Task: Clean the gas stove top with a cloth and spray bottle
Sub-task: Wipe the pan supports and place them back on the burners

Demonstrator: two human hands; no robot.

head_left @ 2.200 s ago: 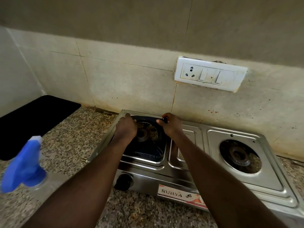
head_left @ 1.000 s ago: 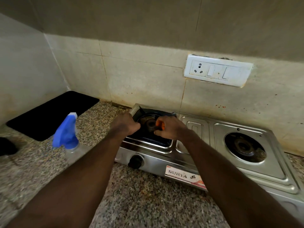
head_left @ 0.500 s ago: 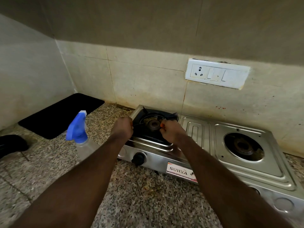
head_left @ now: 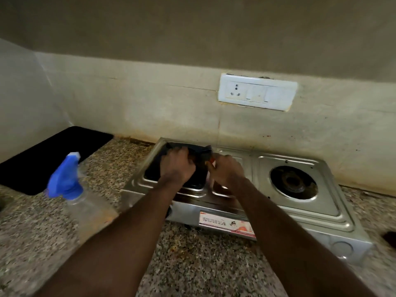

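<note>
A steel two-burner gas stove (head_left: 300, 213) stands on the granite counter against the wall. Over its left burner well lies a black pan support (head_left: 199, 151), blurred, with its far edge raised. My left hand (head_left: 177, 166) grips its left part with curled fingers. My right hand (head_left: 227, 170) grips its right part. A small orange-red bit (head_left: 211, 160) shows at the right hand's fingers; I cannot tell what it is. The spray bottle (head_left: 70, 185), clear with a blue head, stands on the counter left of the stove, untouched. No cloth is in view.
The right burner (head_left: 292, 182) is bare, without a pan support. A black mat (head_left: 49, 159) lies in the far left corner. A white socket plate (head_left: 257, 94) sits on the wall above the stove. Something dark (head_left: 391, 236) shows at the right edge.
My hands have come closer together over the left burner and now hide it. The black support's far edge looks raised. The view has shifted slightly.
</note>
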